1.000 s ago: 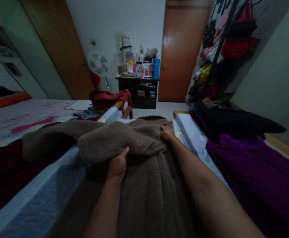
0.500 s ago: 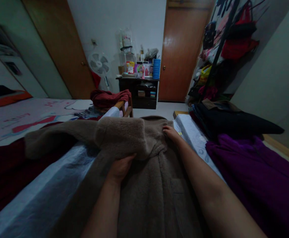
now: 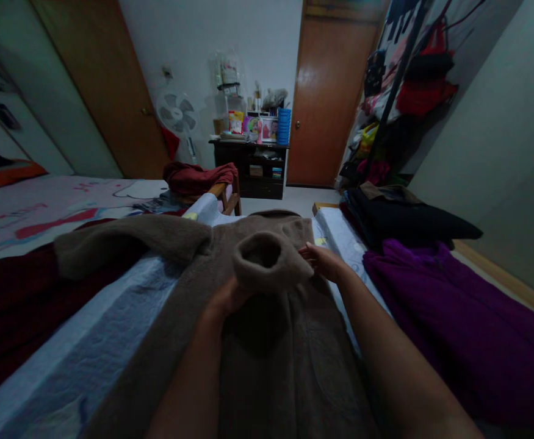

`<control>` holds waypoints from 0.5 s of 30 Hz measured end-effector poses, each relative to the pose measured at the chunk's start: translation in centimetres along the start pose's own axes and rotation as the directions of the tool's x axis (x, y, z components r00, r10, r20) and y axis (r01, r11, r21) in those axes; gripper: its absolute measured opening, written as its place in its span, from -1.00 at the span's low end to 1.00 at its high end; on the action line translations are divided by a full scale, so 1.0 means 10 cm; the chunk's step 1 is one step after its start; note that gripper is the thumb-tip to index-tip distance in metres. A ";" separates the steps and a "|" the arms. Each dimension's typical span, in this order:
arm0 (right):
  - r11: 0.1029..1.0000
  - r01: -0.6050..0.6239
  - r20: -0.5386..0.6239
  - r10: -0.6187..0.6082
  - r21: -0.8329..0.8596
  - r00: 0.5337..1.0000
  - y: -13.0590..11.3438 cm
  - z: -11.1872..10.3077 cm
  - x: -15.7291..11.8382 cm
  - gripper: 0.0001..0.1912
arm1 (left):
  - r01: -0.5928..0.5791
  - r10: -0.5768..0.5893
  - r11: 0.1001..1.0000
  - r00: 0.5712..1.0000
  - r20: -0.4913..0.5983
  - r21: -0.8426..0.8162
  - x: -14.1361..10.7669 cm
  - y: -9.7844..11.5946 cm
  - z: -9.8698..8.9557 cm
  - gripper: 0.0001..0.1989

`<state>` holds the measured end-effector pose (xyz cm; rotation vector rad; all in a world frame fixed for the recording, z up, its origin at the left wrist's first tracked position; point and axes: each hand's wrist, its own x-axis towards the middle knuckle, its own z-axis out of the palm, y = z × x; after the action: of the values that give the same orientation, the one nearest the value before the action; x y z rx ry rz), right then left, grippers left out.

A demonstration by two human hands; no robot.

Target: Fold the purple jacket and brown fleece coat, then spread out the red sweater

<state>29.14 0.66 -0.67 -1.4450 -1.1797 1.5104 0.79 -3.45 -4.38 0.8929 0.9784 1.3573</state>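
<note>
A brown fleecy coat (image 3: 267,366) lies lengthwise on the pale blue bedding, with one sleeve (image 3: 129,235) stretched out to the left over dark red cloth. Its other sleeve (image 3: 271,277) is raised above the coat, and the round cuff opening faces me. My left hand (image 3: 232,297) grips the lower left side of this raised sleeve, its fingertips hidden by the fabric. On the sleeve's right side is my right hand (image 3: 319,259), its fingers bent against the fabric.
A purple garment (image 3: 454,317) and folded dark clothes (image 3: 408,213) lie on the right. Dark red cloth (image 3: 14,311) covers the left side. Beyond the bed are a chair draped with red cloth (image 3: 198,178), a fan (image 3: 177,113) and a dark cabinet (image 3: 248,171).
The sleeve that lay folded across the coat's upper part is now lifted, its cuff opening showing. My left hand moved slightly with it, and my right hand came down onto its side. The view shifted slightly.
</note>
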 end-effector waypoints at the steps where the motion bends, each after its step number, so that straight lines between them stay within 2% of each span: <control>1: 0.999 -0.025 0.050 0.023 0.039 0.998 0.00 0.00 -0.08 -0.59 | 0.022 -0.029 0.998 0.993 0.116 0.065 -0.01 0.03 0.04 -0.68; 2: 0.996 -0.050 0.083 0.044 0.070 0.996 0.00 0.01 -0.15 -0.57 | 0.032 -0.073 0.986 0.964 0.255 0.161 -0.03 0.06 0.07 -0.74; 4: 0.991 -0.087 0.106 0.076 0.103 0.991 0.01 0.03 -0.30 -0.54 | -0.022 -0.169 0.936 0.847 0.505 0.350 -0.05 0.10 0.14 -0.86; 5: 0.991 -0.094 0.117 0.082 0.098 0.990 0.02 0.04 -0.36 -0.54 | -0.059 -0.207 0.911 0.790 0.577 0.408 -0.05 0.12 0.17 -0.87; 6: 0.993 -0.091 0.125 0.082 0.070 0.989 0.03 0.06 -0.43 -0.56 | -0.079 -0.234 0.895 0.755 0.613 0.439 -0.06 0.12 0.19 -0.84; 7: 0.997 -0.078 0.123 0.074 0.026 0.990 0.04 0.08 -0.49 -0.60 | -0.086 -0.254 0.884 0.737 0.626 0.459 -0.07 0.13 0.20 -0.80; 9: 0.996 -0.042 0.106 0.050 -0.079 0.993 0.09 0.12 -0.61 -0.65 | -0.064 -0.281 0.878 0.734 0.619 0.474 -0.10 0.12 0.20 -0.71; 12: 0.993 -0.004 0.085 0.014 -0.120 0.996 0.18 0.20 -0.75 -0.55 | 0.036 -0.318 0.904 0.725 0.611 0.427 -0.14 0.13 0.16 -0.58; 13: 0.994 0.007 0.083 0.001 -0.105 0.997 0.21 0.22 -0.79 -0.52 | 0.066 -0.306 0.919 0.738 0.601 0.388 -0.14 0.14 0.14 -0.53; 15: 0.998 0.032 0.054 -0.029 -0.057 0.998 0.25 0.27 -0.85 -0.50 | 0.084 -0.240 0.952 0.803 0.546 0.294 -0.12 0.15 0.11 -0.46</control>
<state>27.64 -8.48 -0.39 -1.4256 -1.2815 1.5135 1.32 -4.55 -2.53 1.2916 0.7328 0.7360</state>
